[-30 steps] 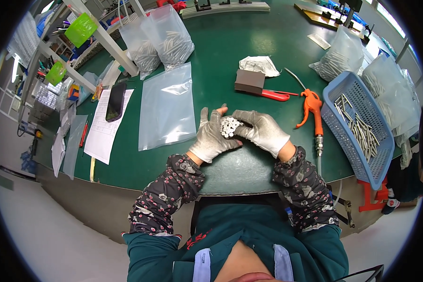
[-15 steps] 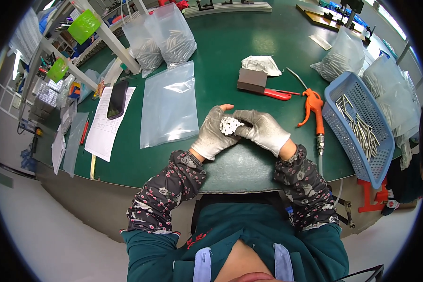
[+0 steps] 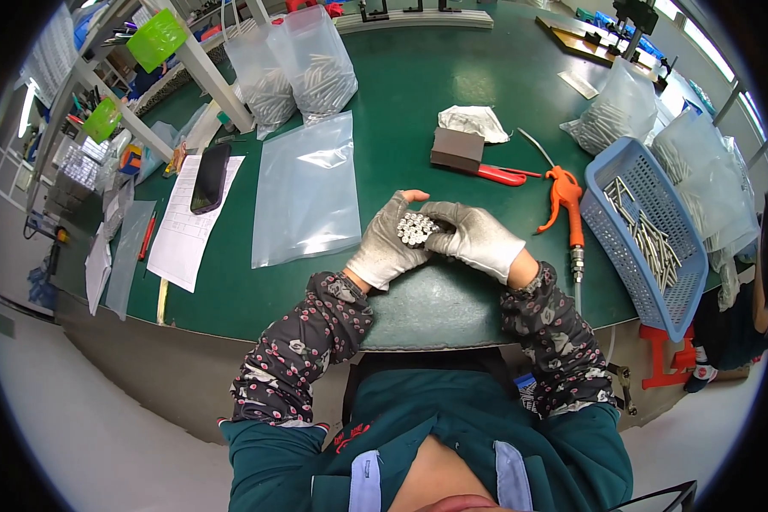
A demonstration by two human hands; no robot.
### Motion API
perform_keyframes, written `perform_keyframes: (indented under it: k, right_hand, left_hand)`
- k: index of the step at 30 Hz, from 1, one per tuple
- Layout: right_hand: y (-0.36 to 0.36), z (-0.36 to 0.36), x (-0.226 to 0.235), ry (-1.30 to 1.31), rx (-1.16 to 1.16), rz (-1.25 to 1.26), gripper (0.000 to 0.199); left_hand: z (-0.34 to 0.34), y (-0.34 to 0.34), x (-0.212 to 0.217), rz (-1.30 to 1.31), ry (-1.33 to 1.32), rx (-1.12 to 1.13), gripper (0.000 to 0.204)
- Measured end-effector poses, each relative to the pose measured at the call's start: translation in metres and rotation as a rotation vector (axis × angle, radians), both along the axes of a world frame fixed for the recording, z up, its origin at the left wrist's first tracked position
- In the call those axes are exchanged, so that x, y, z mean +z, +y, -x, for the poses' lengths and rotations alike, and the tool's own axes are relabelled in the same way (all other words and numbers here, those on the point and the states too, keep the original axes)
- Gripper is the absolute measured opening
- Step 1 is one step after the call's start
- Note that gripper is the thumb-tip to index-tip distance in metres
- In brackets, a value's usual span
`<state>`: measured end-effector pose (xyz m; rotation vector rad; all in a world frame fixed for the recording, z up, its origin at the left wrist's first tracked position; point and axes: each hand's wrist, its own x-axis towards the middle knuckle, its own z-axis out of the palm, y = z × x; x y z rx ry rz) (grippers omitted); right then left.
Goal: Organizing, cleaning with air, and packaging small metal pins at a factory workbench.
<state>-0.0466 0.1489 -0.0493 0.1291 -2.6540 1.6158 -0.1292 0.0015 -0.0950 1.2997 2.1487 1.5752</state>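
Both my hands wear light grey gloves and meet above the near edge of the green table [image 3: 401, 111]. My left hand [image 3: 386, 247] is curled around a bundle of short metal rods [image 3: 416, 228], whose round ends face up. My right hand [image 3: 476, 238] closes over the same bundle from the right, fingers against the rod ends. An empty clear plastic bag [image 3: 305, 189] lies flat just left of my hands.
A blue basket [image 3: 616, 162] with several metal rods sits at the right, an orange air blow gun [image 3: 565, 194] beside it. A brown block [image 3: 456, 148], red-handled tool [image 3: 500, 175] and white cloth [image 3: 474, 121] lie ahead. Bags of rods [image 3: 299, 72], a phone [image 3: 210, 177] on paper stand left.
My hands have shifted slightly on the bundle of rods, staying in the same place. Nothing else on the table has moved.
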Motion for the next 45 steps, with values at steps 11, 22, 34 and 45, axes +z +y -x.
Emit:
perform_keyframes:
  k: [11, 22, 34, 45]
  right_hand:
    - [-0.009, 0.001, 0.000, 0.072, -0.043, -0.170, 0.036]
    - [0.070, 0.016, 0.020, 0.126, -0.379, -0.780, 0.021]
    - [0.119, 0.067, 0.006, -0.380, -0.263, -0.923, 0.019]
    - [0.107, 0.012, 0.059, -0.147, -0.431, -1.130, 0.028]
  left_hand:
    - [-0.003, -0.003, 0.001, -0.120, -0.252, -0.075, 0.074]
    - [-0.004, -0.004, 0.010, 0.029, -0.139, 0.005, 0.054]
    - [-0.002, -0.006, 0.000, 0.045, -0.257, 0.022, 0.049]
    - [0.003, -0.004, -0.006, 0.025, -0.287, 0.013, 0.039]
